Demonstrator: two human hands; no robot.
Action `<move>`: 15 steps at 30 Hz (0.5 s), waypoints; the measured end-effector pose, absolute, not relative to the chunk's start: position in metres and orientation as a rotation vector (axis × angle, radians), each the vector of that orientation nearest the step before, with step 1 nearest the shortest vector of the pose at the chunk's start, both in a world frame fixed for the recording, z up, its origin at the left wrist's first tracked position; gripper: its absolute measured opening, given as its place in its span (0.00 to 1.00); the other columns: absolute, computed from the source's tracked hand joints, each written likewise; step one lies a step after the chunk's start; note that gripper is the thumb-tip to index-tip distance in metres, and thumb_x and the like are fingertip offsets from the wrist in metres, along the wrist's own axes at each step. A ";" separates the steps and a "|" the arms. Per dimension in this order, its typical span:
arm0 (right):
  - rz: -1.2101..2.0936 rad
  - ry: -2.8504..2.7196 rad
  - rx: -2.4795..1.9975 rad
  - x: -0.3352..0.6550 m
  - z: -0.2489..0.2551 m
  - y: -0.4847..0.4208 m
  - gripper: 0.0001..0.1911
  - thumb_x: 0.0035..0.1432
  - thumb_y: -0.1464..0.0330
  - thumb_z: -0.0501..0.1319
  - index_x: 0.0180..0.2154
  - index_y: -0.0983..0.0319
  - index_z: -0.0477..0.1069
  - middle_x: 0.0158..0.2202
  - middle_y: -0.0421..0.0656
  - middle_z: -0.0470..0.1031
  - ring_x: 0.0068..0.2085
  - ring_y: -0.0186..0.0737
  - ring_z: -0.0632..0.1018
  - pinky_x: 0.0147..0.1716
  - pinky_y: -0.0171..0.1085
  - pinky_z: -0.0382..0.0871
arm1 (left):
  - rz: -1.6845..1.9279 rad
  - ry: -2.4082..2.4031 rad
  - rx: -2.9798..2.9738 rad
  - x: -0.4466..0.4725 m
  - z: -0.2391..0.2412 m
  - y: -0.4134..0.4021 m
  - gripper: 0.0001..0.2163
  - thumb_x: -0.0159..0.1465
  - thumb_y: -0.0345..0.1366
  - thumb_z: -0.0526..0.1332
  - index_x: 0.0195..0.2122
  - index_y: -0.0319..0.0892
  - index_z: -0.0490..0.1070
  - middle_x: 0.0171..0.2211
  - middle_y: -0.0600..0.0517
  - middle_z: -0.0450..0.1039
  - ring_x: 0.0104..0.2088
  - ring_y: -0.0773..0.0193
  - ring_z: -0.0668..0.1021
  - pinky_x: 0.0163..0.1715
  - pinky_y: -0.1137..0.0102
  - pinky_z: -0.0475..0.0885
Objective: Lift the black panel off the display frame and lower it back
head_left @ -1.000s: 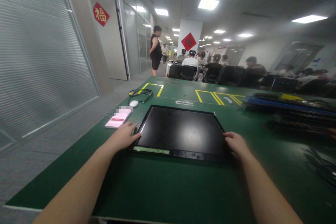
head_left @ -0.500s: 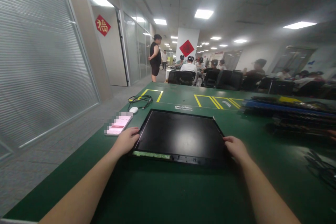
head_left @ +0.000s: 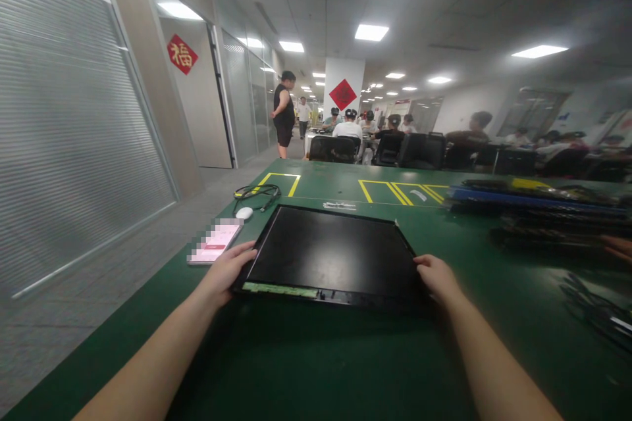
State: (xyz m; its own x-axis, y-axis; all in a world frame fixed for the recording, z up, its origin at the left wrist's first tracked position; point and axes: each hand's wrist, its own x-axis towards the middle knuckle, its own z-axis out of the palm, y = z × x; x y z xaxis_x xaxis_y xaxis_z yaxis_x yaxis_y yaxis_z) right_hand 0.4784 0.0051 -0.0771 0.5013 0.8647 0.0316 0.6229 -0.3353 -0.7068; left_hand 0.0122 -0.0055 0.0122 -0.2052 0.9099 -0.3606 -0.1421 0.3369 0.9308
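Note:
A black flat display panel (head_left: 330,250) lies face up in front of me, its near edge seemingly raised a little off the green table (head_left: 316,362). Along that near edge runs a green strip (head_left: 281,290), toward the left. My left hand (head_left: 230,271) grips the panel's left side, thumb and fingers round the frame. On the opposite side, my right hand (head_left: 437,276) pinches the right edge, with its lower fingers hidden beneath. A phone (head_left: 217,242) with a pink screen rests just beyond my left hand.
A white mouse-like object (head_left: 243,213) and a coiled black cable (head_left: 257,194) lie at the far left. Blurred dark and blue panels (head_left: 533,197) are stacked at right, near another person's hand (head_left: 617,247). More cables (head_left: 597,309) lie at the right edge.
The view has shifted slightly to the right. The panel's near edge sits a bit higher, and my left hand has closed more firmly round its side.

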 end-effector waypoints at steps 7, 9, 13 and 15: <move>0.449 -1.220 -2.090 0.477 -0.076 0.004 0.15 0.51 0.73 0.59 0.39 0.59 0.79 0.41 0.45 0.82 0.40 0.42 0.80 0.33 0.35 0.71 | 1.140 1.314 0.649 0.007 -0.005 0.005 0.21 0.66 0.29 0.62 0.60 0.42 0.67 0.23 0.54 0.79 0.19 0.60 0.81 0.20 0.70 0.77; 0.457 -1.211 -2.093 0.476 -0.074 0.003 0.15 0.51 0.73 0.59 0.40 0.59 0.79 0.41 0.45 0.82 0.40 0.43 0.80 0.33 0.35 0.70 | 1.117 1.271 0.676 0.006 -0.009 0.006 0.24 0.63 0.29 0.65 0.61 0.43 0.66 0.22 0.56 0.77 0.18 0.61 0.80 0.19 0.70 0.76; 0.473 -1.208 -2.092 0.474 -0.072 0.001 0.16 0.51 0.73 0.59 0.40 0.59 0.79 0.41 0.45 0.82 0.40 0.42 0.80 0.31 0.35 0.69 | 1.072 1.287 0.746 0.005 -0.009 0.005 0.33 0.61 0.28 0.68 0.66 0.48 0.59 0.19 0.60 0.73 0.16 0.62 0.78 0.16 0.73 0.73; 0.481 -1.217 -2.101 0.474 -0.071 0.001 0.16 0.51 0.73 0.58 0.41 0.59 0.79 0.42 0.45 0.82 0.39 0.42 0.80 0.31 0.35 0.69 | 1.061 1.302 0.757 0.005 -0.007 0.003 0.34 0.61 0.29 0.68 0.67 0.48 0.57 0.18 0.60 0.72 0.16 0.62 0.78 0.15 0.73 0.72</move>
